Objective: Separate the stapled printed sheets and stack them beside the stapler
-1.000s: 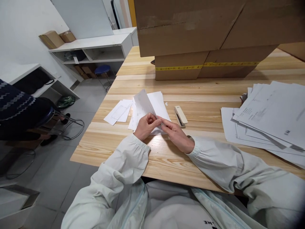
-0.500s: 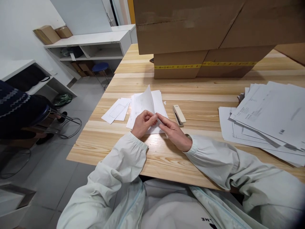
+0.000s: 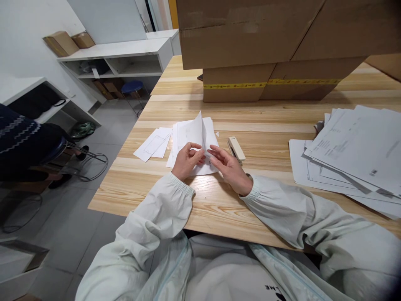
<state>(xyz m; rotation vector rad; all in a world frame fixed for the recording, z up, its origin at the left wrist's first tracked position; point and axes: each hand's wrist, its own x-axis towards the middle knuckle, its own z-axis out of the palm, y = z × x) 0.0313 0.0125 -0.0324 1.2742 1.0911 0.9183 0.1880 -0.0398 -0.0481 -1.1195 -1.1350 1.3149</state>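
A white sheet of paper (image 3: 195, 130), partly raised and folded over, stands up from a small stack of papers (image 3: 209, 130) on the wooden table. My left hand (image 3: 187, 160) pinches its lower edge between thumb and fingers. Across from it, my right hand (image 3: 231, 169) has its thumb and fingertips at the sheet's near right part, fingers curved around the edge. The exact grip of the right fingertips is partly hidden. Close to my right hand lies a cream stapler (image 3: 236, 149).
Two loose printed slips (image 3: 153, 143) lie left of the stack. A larger pile of printed papers (image 3: 354, 150) is on the right. Cardboard boxes (image 3: 234, 83) are stacked at the back of the table (image 3: 169, 108). At far left, a person (image 3: 21, 142) sits on a stool.
My right fingertips have moved slightly apart from my left ones, and the fingers have spread a little. The raised sheet has shifted slightly right and stands more upright.
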